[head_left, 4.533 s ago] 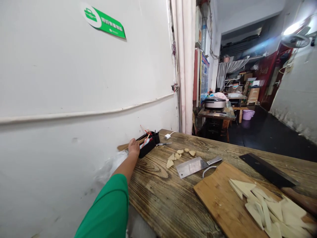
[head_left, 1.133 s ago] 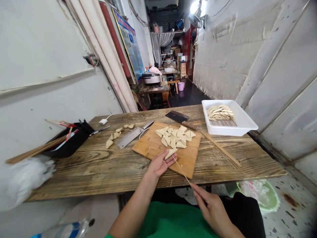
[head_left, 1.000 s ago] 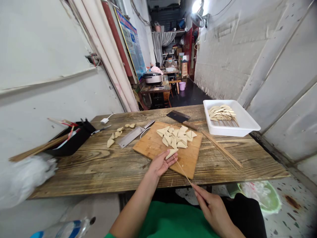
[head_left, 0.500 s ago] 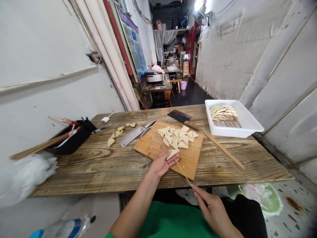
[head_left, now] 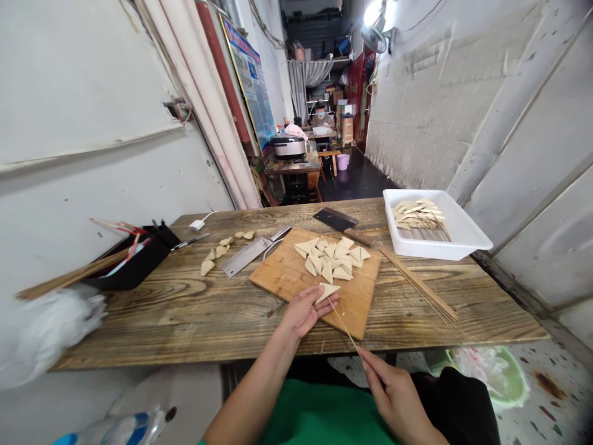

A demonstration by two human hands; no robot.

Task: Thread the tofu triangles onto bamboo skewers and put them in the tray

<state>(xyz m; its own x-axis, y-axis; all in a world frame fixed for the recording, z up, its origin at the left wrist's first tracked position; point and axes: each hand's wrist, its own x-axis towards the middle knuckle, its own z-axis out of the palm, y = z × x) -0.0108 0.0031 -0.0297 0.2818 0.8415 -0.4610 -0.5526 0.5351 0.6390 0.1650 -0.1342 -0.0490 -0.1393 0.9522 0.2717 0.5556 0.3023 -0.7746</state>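
Note:
My left hand (head_left: 306,311) pinches a pale triangular piece, which looks like tofu (head_left: 327,292), over the near edge of a wooden cutting board (head_left: 273,275). In my right hand (head_left: 391,386) is the lower end of a thin wooden skewer (head_left: 345,327). The skewer slants up and left, and its upper end meets the lower edge of the held piece; whether the tip is inside it I cannot tell. Several more triangular pieces (head_left: 330,252) lie heaped on the board just beyond my left hand.
A white tub (head_left: 467,238) at the right holds skewered pieces. Loose skewers (head_left: 419,284) lie right of the board. Two cleavers, one bright (head_left: 248,254) and one dark (head_left: 333,219), rest nearby. Small lumps (head_left: 215,252) and a black box (head_left: 134,266) are left. A person (head_left: 320,116) sits far back.
My left hand and the held piece have shifted slightly right and down, the piece lying flatter against the skewer's end. A person now shows at the far table.

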